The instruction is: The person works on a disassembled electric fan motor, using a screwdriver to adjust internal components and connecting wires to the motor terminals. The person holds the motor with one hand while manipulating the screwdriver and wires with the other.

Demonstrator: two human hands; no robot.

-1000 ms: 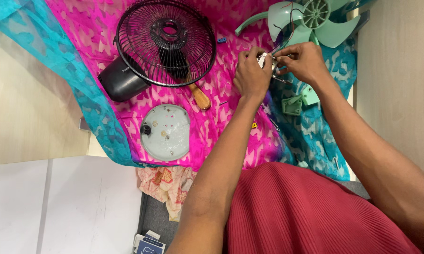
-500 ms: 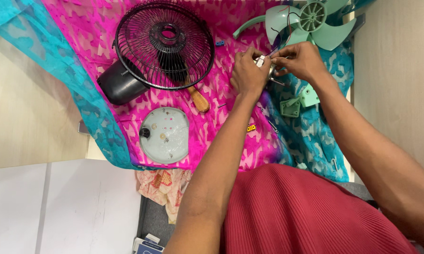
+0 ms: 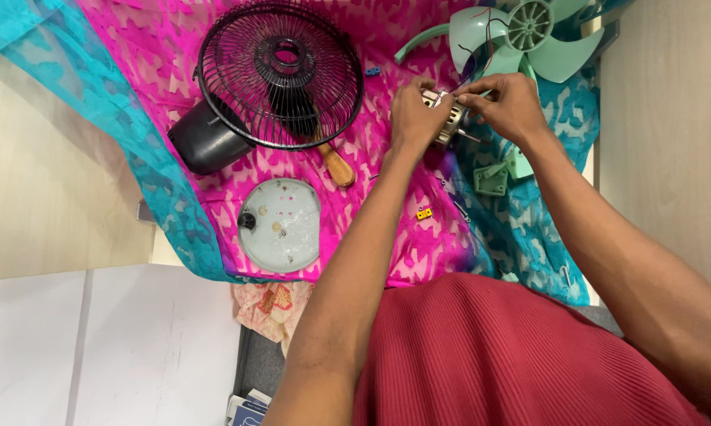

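Both hands meet over a small metal fan motor [image 3: 448,122] above the pink and blue cloth [image 3: 134,71]. My left hand [image 3: 413,118] grips the motor's left side. My right hand [image 3: 505,102] pinches its top with the fingertips. Thin wires run from the motor up to the green fan blade [image 3: 521,35] at the far right. A black wire fan guard [image 3: 280,75] lies at the far centre, over a wooden-handled tool [image 3: 336,164]. A black cup-shaped housing [image 3: 205,146] sits beside the guard.
A pale round base plate [image 3: 280,225] with small screws lies on the cloth near me. Green plastic parts [image 3: 493,177], a small yellow piece [image 3: 424,214] and loose screws are scattered under my arms. A folded patterned cloth [image 3: 269,304] lies at the table's near edge.
My hands have stayed on the motor with only slight finger shifts. The camera view has drifted a little.
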